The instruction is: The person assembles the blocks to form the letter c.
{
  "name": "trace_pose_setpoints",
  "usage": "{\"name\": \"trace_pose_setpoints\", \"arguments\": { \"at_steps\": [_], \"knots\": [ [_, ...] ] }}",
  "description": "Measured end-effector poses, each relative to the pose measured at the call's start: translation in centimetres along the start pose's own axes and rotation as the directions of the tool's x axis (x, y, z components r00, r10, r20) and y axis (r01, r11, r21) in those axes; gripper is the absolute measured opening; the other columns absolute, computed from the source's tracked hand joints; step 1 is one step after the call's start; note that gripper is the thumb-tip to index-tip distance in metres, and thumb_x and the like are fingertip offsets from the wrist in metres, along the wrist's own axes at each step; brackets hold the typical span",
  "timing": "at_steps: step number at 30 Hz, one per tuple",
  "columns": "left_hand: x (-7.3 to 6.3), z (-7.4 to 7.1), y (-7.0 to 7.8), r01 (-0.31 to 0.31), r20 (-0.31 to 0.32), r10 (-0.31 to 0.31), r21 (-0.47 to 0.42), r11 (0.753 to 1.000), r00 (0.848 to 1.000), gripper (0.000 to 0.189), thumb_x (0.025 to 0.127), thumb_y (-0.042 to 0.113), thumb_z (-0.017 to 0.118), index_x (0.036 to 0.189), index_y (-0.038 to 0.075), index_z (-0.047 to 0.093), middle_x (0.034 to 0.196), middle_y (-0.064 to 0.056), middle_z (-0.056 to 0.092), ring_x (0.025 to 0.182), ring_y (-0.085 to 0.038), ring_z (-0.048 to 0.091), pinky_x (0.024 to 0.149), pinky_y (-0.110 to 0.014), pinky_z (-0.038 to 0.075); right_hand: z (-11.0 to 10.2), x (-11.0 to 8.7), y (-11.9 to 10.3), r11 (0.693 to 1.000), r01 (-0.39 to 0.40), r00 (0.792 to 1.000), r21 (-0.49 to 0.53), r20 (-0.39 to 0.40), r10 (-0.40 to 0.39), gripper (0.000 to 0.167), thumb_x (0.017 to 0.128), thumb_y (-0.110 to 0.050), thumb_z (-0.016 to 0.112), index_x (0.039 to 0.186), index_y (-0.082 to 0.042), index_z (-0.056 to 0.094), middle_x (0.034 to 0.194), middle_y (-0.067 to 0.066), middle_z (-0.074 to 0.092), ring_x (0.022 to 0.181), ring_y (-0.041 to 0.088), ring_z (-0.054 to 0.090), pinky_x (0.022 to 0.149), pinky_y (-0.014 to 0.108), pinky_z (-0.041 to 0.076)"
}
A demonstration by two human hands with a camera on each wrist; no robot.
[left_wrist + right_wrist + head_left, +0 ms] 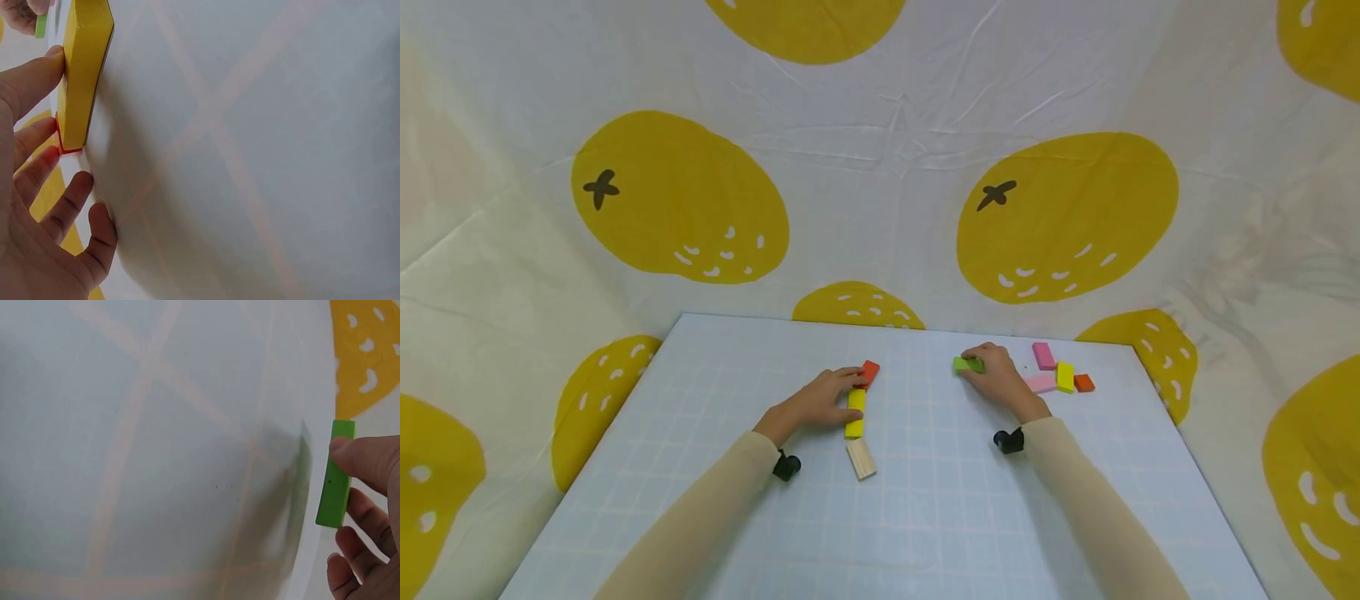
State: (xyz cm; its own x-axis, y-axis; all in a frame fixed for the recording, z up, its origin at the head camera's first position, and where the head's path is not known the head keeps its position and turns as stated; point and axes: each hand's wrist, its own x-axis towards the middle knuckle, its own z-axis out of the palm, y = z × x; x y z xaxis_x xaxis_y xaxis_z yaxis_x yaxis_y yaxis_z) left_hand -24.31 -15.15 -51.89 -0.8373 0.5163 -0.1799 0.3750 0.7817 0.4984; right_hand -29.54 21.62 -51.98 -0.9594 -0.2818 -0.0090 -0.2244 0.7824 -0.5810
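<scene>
My right hand (997, 373) pinches a green block (337, 475) between thumb and fingers, above the table toward its back. In the right wrist view the thumb lies on the block's near face, and the block's shadow falls on the tabletop. To the left, my left hand (818, 400) reaches over a short row of blocks. Its thumb touches the side of a yellow block (87, 69), and its fingers lie loosely spread by the red block (870, 372) at the far end. A plain wooden block (861, 460) lies at the row's near end, slightly angled.
Beyond the right hand lie a dark pink block (1043, 356), a pale pink block (1042, 383), a second yellow block (1065, 377) and an orange-red block (1084, 383). The pale gridded table (917, 533) ends at a fruit-printed cloth (880, 208) behind.
</scene>
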Motion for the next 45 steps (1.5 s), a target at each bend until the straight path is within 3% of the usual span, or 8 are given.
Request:
{"name": "trace_pose_setpoints", "arguments": {
  "at_steps": [17,28,45],
  "knots": [
    [-0.1,0.0,-0.2,-0.001,-0.016,0.001,-0.022,1.000,1.000,0.062,0.094,0.040,0.075,0.149,0.020,0.055,0.165,-0.004,0.039,0.147,-0.034,0.039,0.122,-0.051,0.035,2.9,2.4,-3.7,0.991,0.128,0.992,-0.023,0.014,-0.128,0.031,0.095,-0.013,0.072,0.124,0.000,0.071,0.126,0.023,0.063,0.119,0.038,0.056,0.105,0.053,0.046],
    [-0.1,-0.1,0.1,0.000,-0.014,0.000,-0.010,1.000,1.000,0.062,0.094,0.041,0.074,0.149,0.019,0.055,0.166,-0.002,0.038,0.147,-0.032,0.040,0.121,-0.049,0.036,4.4,3.8,-5.7,0.991,0.130,0.988,0.018,0.079,-0.131,0.034,0.097,-0.016,0.071,0.128,0.000,0.069,0.129,0.021,0.060,0.118,0.034,0.055,0.108,0.049,0.047],
    [0.2,0.1,-0.4,0.003,-0.004,-0.003,-0.013,1.000,1.000,0.063,0.094,0.044,0.073,0.149,0.021,0.055,0.166,-0.002,0.038,0.146,-0.031,0.040,0.121,-0.049,0.036,5.5,5.1,-7.5,0.985,0.173,0.978,0.007,0.113,-0.173,0.033,0.096,-0.013,0.072,0.127,0.000,0.070,0.128,0.020,0.062,0.119,0.033,0.057,0.109,0.047,0.048]
  ]
}}
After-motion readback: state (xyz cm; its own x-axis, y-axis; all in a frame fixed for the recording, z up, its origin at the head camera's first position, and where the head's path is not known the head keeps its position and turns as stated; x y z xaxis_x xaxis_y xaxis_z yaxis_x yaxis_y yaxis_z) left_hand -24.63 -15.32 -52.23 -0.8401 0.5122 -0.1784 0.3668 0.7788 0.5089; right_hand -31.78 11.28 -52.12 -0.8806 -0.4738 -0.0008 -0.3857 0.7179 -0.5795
